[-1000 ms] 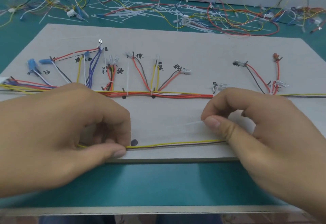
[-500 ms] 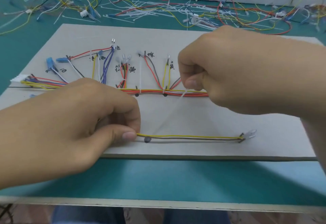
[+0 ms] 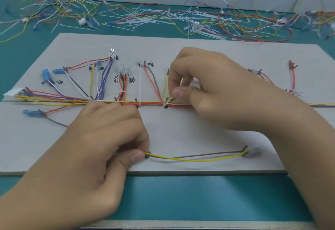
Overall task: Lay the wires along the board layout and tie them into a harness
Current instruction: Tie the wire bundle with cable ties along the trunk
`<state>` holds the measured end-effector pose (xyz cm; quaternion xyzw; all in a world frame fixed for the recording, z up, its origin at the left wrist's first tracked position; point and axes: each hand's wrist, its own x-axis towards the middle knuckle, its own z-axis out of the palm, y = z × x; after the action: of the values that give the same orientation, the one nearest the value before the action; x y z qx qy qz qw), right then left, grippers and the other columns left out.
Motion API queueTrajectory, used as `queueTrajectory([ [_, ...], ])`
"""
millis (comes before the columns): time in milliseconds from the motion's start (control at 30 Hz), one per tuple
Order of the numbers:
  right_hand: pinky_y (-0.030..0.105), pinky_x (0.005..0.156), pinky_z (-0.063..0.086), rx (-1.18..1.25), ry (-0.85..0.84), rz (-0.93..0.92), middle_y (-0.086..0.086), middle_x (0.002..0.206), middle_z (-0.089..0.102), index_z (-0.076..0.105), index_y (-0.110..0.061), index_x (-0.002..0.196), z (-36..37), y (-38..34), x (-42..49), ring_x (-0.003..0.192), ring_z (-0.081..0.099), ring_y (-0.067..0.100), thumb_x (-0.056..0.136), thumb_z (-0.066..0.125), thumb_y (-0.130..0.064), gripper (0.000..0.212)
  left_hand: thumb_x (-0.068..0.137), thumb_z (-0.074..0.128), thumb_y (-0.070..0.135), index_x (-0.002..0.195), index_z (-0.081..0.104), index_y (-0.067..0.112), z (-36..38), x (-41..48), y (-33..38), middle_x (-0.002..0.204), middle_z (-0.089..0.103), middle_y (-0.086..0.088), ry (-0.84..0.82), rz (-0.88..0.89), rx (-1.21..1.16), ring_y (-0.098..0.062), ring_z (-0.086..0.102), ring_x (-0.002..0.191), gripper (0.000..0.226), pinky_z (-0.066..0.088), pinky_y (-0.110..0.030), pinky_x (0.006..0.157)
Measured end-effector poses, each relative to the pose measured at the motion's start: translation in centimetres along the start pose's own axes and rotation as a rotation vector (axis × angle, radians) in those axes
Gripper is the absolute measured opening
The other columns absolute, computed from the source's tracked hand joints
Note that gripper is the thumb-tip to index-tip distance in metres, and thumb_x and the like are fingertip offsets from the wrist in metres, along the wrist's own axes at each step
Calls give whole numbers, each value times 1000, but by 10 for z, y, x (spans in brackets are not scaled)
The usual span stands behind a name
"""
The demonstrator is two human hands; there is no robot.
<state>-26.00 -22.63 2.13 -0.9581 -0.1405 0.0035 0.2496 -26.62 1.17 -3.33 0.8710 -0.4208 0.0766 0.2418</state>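
Across the middle of the pale grey rectangular board (image 3: 181,135), from left edge toward right edge, lies your multicoloured trunk of laid wires (image 3: 148,103), short branches (image 3: 152,83) fanning toward the far edge. Your left hand (image 3: 101,144), thumb pressed against curled fingers, pinches the left end of a loose yellow-and-brown wire pair (image 3: 195,160) sagging along the near edge. Your right hand (image 3: 223,95), fingers curled, pinches a thin white cable tie (image 3: 165,103) crossing the trunk near its centre.

One board (image 3: 199,52), left hand (image 3: 90,148), right hand (image 3: 226,93). Front run: one yellow wire (image 3: 195,160), one brown wire (image 3: 208,154). One cable tie (image 3: 167,102) held; loose ties (image 3: 154,19) behind, too many to count.
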Motion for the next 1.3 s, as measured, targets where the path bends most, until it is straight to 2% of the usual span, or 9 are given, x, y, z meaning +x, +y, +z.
queueTrajectory([
  [100,34,79,52,130,-83,-15,-7,98,68,66,-24,86,1,-2,-1,89,63,14,94,66,-14,13,76,74,18,87,73,13,2,-3,-6,101,53,18,-29,-22,-14,-11,54,94,12,45,-34,84],
  [233,36,75,52,129,-138,7,-7,88,70,66,-24,83,1,-5,3,77,60,8,93,67,-16,13,76,74,17,85,73,14,3,-2,-2,96,63,9,-21,-19,-5,-18,60,93,10,44,-32,84],
  [367,40,76,51,76,-155,-21,-8,81,65,63,-22,76,1,-13,7,80,59,10,88,68,-8,19,79,71,15,86,62,33,-1,-1,10,97,53,27,77,-59,-184,-3,54,91,21,42,-21,82],
  [500,35,70,51,28,-158,-4,-9,78,64,61,-23,75,0,-13,7,75,57,6,89,67,-11,20,74,70,4,75,62,21,-7,3,13,82,54,12,35,9,-95,-16,54,80,19,42,-35,70],
  [767,27,57,40,-17,-163,85,-19,68,65,62,-27,73,-11,3,8,64,56,0,89,68,-15,21,75,69,2,75,61,17,-3,17,28,81,52,7,-7,26,-122,-10,48,79,18,36,-25,73],
  [967,52,79,57,76,-158,86,-3,82,73,69,-24,83,-24,25,-8,80,66,22,93,67,-13,15,79,70,9,77,60,21,-2,27,41,80,53,11,-92,-29,-209,-6,51,78,15,38,-23,71],
  [1100,49,77,56,52,-117,73,-6,86,73,67,-29,86,-23,27,-8,80,66,16,95,64,-22,12,83,72,24,74,59,26,-9,31,46,74,56,14,-166,-88,-167,-4,55,77,15,42,-21,72],
  [1200,47,80,56,54,-26,90,-7,98,73,65,-36,87,-29,26,-10,88,67,15,92,60,-34,7,84,80,5,73,61,21,-7,35,47,68,53,10,-165,-148,-230,-3,46,66,27,35,-9,71],
  [1300,33,66,49,-8,17,124,-15,87,69,65,-41,87,-40,25,-15,78,62,1,82,55,-47,13,79,81,0,75,67,17,-8,39,44,66,52,8,-207,-122,-180,-1,42,61,23,33,-6,73],
])
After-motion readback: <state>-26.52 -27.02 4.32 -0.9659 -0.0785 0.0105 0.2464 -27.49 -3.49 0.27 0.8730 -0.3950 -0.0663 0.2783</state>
